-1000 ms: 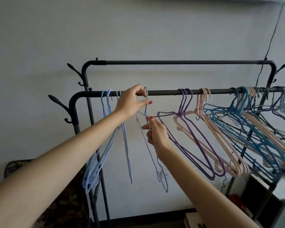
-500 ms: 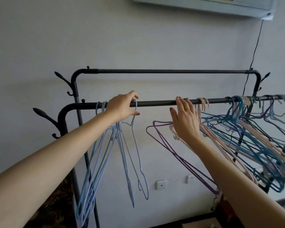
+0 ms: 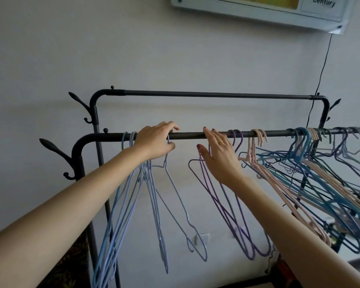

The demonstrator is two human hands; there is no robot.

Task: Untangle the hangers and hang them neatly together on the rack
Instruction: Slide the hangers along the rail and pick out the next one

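Observation:
A black rack has a front rail (image 3: 187, 135) and a higher back rail (image 3: 216, 94). My left hand (image 3: 154, 142) curls over the front rail, shut on the hook of a light blue hanger (image 3: 175, 188). That hanger hangs just right of a bunch of light blue hangers (image 3: 121, 204). My right hand (image 3: 218, 156) is open with its fingers spread. Its fingertips touch the rail and its palm lies against the purple hangers (image 3: 237, 225). Right of them hang pink hangers (image 3: 279, 183), then a tangled mass of blue, teal and pink hangers (image 3: 330, 183).
The rack's side hooks (image 3: 54, 148) stick out at the left. A white wall unit (image 3: 258, 9) sits above, with a black cable (image 3: 320, 75) running down behind the rack. Wall sockets (image 3: 202, 239) show low on the wall. A dark patterned object (image 3: 71, 267) is at bottom left.
My left hand slid the light blue hanger left along the rail towards the blue bunch. My right hand let go of it and rose to the purple hangers. The view tilted up.

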